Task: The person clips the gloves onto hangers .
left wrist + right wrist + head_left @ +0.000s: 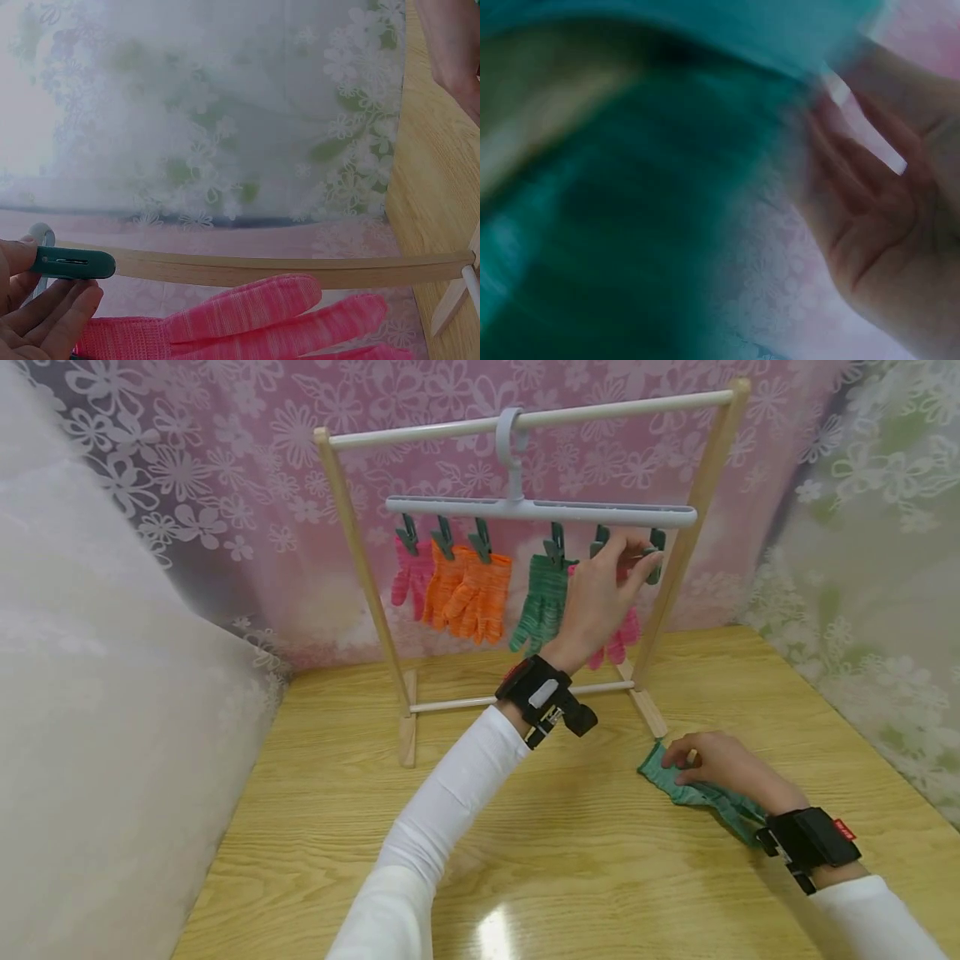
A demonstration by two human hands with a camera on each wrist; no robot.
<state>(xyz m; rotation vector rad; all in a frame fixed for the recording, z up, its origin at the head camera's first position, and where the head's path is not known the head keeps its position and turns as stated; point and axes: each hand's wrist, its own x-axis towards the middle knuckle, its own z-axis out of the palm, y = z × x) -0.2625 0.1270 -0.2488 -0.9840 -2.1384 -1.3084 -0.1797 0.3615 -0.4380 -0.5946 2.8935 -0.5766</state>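
At the right end of the hanger, my left hand (598, 597) pinches a dark green clothespin (94, 263) between thumb and fingers. A pink glove (247, 330) hangs just beside it, partly hidden behind that hand in the head view. Lower right, my right hand (726, 767) pinches a green knit glove (657, 770) near its cuff, with the fingers of the glove trailing back under the wrist. In the right wrist view the green glove (637, 255) is large and blurred beside the thumb and fingers.
A grey-white hanger (465, 508) hangs from the rod (420, 434) of a wooden rack. On it, clothespins hold a pink glove (412, 578), orange gloves (480, 593) and a green glove (543, 597). The rack's right foot (648, 714) stands close to the right hand. Floral curtains surround the wooden table (322, 827).
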